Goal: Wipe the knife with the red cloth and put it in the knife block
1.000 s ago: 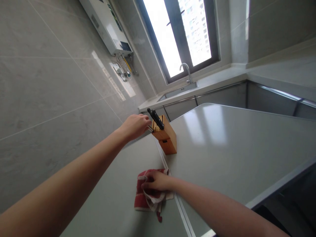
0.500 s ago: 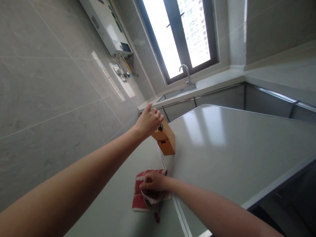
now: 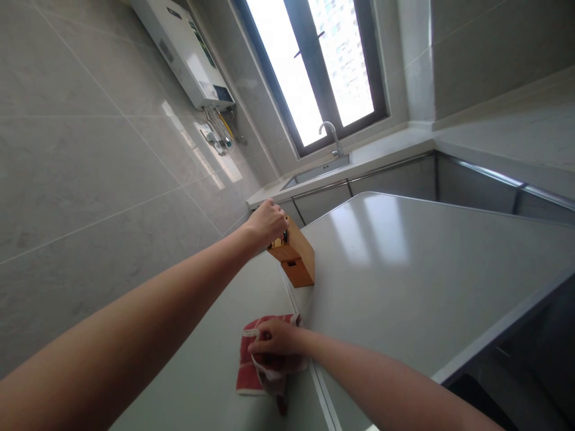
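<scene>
Nearest the camera, the right hand lies flat on a red and white cloth, its fingers spread loosely over the crumpled fabric and pressing it against the pale grey surface. That grip is relaxed rather than clenched; the fingers rest on the cloth without bunching it into a fist. The cloth sits just beside a thin seam that runs across the surface toward the front edge.

Further along, the left hand reaches out over the top of a wooden knife block. Its fingers are curled together around something at the top of the block, where dark knife handles barely show under the palm; which handle it grips cannot be told. The block stands on the surface near the tiled wall, well apart from the cloth.

Beyond the block, a steel sink with a curved tap sits under a bright window. A white water heater hangs on the wall to the left of the window.
</scene>
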The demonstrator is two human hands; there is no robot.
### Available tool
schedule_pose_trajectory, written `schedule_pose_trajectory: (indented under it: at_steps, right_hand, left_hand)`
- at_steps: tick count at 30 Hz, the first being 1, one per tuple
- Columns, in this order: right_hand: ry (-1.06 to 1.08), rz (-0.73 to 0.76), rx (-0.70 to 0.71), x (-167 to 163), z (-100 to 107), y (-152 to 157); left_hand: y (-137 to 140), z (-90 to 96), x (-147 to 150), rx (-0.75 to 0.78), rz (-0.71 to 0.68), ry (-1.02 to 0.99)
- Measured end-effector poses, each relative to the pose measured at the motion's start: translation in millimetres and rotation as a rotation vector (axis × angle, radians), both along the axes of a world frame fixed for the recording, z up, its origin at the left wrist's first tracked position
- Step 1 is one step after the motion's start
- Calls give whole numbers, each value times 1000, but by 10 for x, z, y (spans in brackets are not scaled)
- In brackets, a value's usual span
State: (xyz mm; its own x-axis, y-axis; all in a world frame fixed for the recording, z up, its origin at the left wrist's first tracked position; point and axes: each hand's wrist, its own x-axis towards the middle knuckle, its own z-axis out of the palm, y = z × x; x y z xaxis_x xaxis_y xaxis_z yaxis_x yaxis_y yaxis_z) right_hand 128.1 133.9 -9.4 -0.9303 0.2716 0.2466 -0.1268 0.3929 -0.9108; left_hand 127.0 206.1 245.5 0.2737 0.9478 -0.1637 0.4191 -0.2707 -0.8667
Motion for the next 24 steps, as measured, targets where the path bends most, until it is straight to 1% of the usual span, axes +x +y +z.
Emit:
schedule_pose_trajectory:
  at_steps: [4, 8, 11, 13, 15, 18, 24]
  right_hand:
    - [12, 14, -35, -2, 8, -5]
    - [11, 36, -69, 8, 6, 0]
    - [-8, 27, -64, 13, 0, 5]
    - [-13, 21, -46, 8, -5, 7]
    - [-19, 19, -27, -2, -11, 9]
    - [-28, 15, -17, -10, -17, 11]
    - [-25, 46, -96, 39, -10, 5]
  left_hand:
    - [-13, 117, 12, 9, -4, -24]
    - [-35, 173, 43, 7, 11, -11]
    - [-61, 214, 37, 18, 1, 3]
    - [-87, 279, 14, 29, -18, 20]
    - [-123, 390, -21, 41, -32, 48]
    - [-202, 629, -88, 70, -36, 80]
    - [-470, 1152, -291, 125, -75, 116]
